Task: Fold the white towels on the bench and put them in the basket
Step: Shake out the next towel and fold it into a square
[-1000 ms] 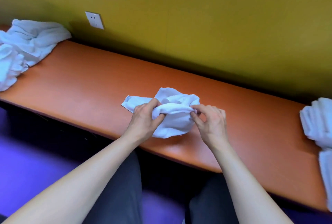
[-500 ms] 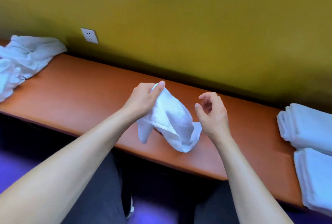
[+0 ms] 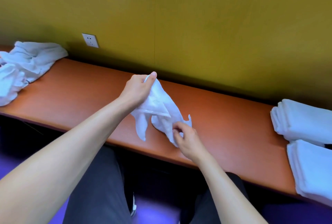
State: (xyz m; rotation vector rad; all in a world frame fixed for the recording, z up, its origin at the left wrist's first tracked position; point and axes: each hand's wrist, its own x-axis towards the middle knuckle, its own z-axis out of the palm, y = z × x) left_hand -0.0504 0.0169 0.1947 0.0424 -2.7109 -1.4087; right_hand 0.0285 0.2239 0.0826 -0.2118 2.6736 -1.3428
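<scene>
The person's left hand pinches the top corner of a small crumpled white cloth towel, lifting it so it hangs over the long orange-brown bench; the right hand, lower and nearer the front edge, grips the towel's bottom end between fingers and thumb; a heap of loose white towels lies at the bench's left end; neat folded white towel stacks sit at the right end; a white wall socket is set in the mustard-yellow wall behind.

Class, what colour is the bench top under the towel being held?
Orange-brown; the bench shows best in the head view.
</scene>
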